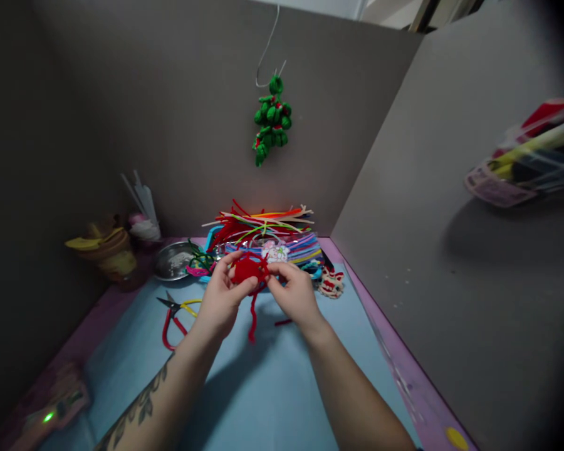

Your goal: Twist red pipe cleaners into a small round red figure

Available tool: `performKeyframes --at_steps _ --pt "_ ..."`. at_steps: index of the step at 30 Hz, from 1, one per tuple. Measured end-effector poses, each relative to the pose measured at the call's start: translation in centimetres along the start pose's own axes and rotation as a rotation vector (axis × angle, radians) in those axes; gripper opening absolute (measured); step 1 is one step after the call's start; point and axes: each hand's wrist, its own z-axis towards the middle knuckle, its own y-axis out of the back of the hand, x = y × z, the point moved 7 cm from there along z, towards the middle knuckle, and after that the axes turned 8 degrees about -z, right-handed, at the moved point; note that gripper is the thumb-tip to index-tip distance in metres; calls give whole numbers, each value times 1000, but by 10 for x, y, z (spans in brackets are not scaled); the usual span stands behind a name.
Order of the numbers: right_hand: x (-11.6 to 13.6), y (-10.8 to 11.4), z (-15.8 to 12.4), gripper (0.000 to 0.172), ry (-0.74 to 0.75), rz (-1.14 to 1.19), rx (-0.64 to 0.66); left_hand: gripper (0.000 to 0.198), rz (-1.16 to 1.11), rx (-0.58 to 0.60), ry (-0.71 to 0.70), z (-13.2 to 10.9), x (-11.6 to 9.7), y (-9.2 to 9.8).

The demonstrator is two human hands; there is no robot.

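Walls: smooth grey panels (192, 156) on the far, left and right sides.
Tabletop: pink-purple (430, 401) at its margins, mostly under a flat, matte blue sheet (272, 401).
Red piece: fuzzy and roundish, with loops at its rim and a crinkled tail hanging towards the near side; it (247, 269) is held above the middle of the sheet, between the hands.
Stems: thin, plush, straight lengths (258, 220) heaped at the far side, mostly red, with orange, white and green among them.
Bag: shiny clear plastic around blue, violet and yellow lengths (305, 247), just near of the stems.
Flower: pale pink and white, small-petalled (276, 252), by the bag.
Dish: round, shallow metal (160, 268), far left, with small whitish bits inside.
Scissors: black blades, red and yellow looped handles (173, 306), lying open near the dish.
Ornament: lumpy green tufts flecked with red (272, 119), on a thin bent wire against the far wall.
Left hand: reaching in from the near left, thumb on the near face of the red piece and fingers curled behind it (225, 289); grip closed on its left side.
Right hand: angled in from the near right, thumb and forefinger pinched at the rim (291, 291); grip nearly closed, holding the right edge.
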Motion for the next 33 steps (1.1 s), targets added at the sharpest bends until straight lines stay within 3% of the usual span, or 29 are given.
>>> performKeyframes --at_steps 6,11,22,33 --pt "14 13 -2 11 69 38 -35 70 -4 -32 2 0 -2 2" --pt "21 9 -4 13 140 28 0 66 -40 -10 33 -2 0 -1" --pt "8 6 -1 12 64 99 4 50 -160 -35 148 -2 6 2" --pt "1 3 -2 10 22 130 -8 61 -153 -122 167 -4 10 3"
